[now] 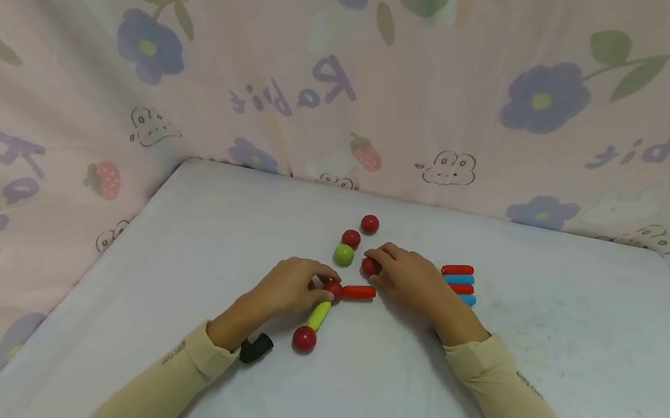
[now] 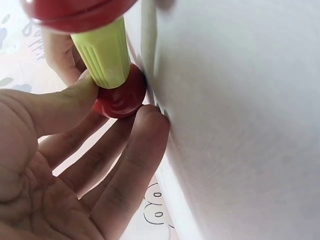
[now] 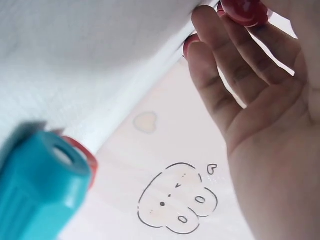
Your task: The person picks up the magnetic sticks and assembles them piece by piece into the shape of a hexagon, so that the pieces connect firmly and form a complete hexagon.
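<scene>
My left hand [image 1: 293, 287] pinches a red ball [image 2: 122, 95] between thumb and fingers. A yellow-green ribbed rod [image 1: 318, 316] runs from that ball to another red ball [image 1: 304, 340] nearer the front, and a red rod [image 1: 358, 292] sticks out from it to the right. My right hand [image 1: 413, 279] holds a separate red ball [image 1: 371, 268] at its fingertips, just above the red rod's free end. In the right wrist view this ball [image 3: 245, 11] shows at the top, partly hidden by the fingers.
Behind the hands lie a green ball [image 1: 343, 254] and two more red balls [image 1: 350, 239]. Several red and blue rods [image 1: 458, 279] lie side by side right of my right hand. A black object [image 1: 256, 349] sits by my left wrist. Patterned cloth [image 1: 394, 100] hangs behind the white table [image 1: 544, 395].
</scene>
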Tool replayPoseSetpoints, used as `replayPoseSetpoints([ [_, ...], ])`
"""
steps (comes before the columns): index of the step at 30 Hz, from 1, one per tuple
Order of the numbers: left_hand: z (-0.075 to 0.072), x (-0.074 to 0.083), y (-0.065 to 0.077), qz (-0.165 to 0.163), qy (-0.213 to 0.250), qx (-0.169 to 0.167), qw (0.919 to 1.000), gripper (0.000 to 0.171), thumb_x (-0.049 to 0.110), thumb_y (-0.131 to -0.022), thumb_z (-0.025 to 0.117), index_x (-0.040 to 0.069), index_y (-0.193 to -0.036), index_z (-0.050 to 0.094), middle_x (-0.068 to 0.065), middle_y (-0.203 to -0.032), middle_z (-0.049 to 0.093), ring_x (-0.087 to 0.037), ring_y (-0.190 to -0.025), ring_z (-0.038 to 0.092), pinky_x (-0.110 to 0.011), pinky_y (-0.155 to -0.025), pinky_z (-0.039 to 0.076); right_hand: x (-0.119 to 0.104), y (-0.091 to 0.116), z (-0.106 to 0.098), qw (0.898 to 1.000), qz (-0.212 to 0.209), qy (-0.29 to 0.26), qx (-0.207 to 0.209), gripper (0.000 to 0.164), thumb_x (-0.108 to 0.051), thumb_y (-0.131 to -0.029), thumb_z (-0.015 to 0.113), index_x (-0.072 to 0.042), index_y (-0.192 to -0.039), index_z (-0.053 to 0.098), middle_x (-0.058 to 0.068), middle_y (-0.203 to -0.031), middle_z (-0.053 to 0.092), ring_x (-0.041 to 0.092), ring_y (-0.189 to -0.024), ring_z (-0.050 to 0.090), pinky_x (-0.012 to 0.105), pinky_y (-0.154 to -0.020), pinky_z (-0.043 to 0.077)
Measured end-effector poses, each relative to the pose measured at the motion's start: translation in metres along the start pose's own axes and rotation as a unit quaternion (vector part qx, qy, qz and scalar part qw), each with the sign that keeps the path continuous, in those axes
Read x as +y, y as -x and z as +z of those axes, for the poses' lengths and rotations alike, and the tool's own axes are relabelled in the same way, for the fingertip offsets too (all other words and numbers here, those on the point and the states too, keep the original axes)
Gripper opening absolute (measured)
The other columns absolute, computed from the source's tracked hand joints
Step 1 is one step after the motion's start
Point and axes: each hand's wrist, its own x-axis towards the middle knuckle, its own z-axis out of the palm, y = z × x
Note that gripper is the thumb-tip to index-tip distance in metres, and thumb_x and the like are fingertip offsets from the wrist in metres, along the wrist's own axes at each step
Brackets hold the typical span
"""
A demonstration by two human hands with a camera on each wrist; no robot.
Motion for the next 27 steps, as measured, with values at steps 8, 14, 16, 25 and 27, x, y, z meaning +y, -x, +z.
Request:
replayPoseSetpoints([
  [8,-0.001,-0.002,0.000,-0.006,0.001,-0.003,1.0000,0.031,0.026,-0.091,0.073,0.022,-0.122,0.071,-0.001,-0.109,0.072,-0.015,-0.090,0.065,-0.030,-0.077,0.054,-0.007,0.006,0.003,1.000,0.006,0.030,0.001,0.048,-0.028,-0.091,0.073,-0.017,-0.135,0.059,0.006,-0.126,0.063,0.026,-0.103,0.067,0.043,-0.089,0.058],
  [14,0.002,-0.002,0.000,-0.006,0.010,-0.007,0.9999,0.031,0.026,-0.092,0.072,0.021,-0.123,0.070,-0.001,-0.111,0.071,-0.015,-0.090,0.066,-0.030,-0.077,0.054,-0.010,0.015,0.003,0.999,0.022,0.049,0.005,0.049,-0.029,-0.091,0.072,-0.013,-0.134,0.057,0.007,-0.120,0.066,0.025,-0.095,0.067,0.042,-0.087,0.058],
  [16,0.003,-0.002,0.000,-0.004,0.010,-0.004,0.9999,0.031,0.026,-0.092,0.072,0.022,-0.122,0.070,-0.001,-0.111,0.071,-0.015,-0.090,0.065,-0.030,-0.077,0.053,-0.010,0.018,0.003,0.999,0.030,0.045,0.005,0.050,-0.030,-0.092,0.072,-0.011,-0.135,0.056,0.007,-0.118,0.066,0.025,-0.093,0.067,0.043,-0.087,0.058],
  [25,-0.001,-0.001,0.000,-0.008,0.014,-0.003,0.9999,0.032,0.027,-0.091,0.073,0.021,-0.122,0.071,0.000,-0.110,0.072,-0.014,-0.091,0.066,-0.029,-0.077,0.053,-0.011,0.030,0.001,0.998,0.051,0.044,0.012,0.051,-0.040,-0.091,0.070,-0.010,-0.131,0.059,0.009,-0.115,0.067,0.026,-0.101,0.065,0.046,-0.091,0.056],
  [27,-0.002,-0.001,0.001,-0.012,0.016,-0.003,0.9998,0.032,0.027,-0.091,0.074,0.021,-0.122,0.071,0.000,-0.110,0.072,-0.014,-0.091,0.067,-0.029,-0.077,0.054,-0.012,0.032,0.002,0.998,0.046,0.043,0.020,0.050,-0.040,-0.091,0.070,-0.009,-0.130,0.059,0.009,-0.115,0.067,0.027,-0.104,0.064,0.047,-0.093,0.055],
])
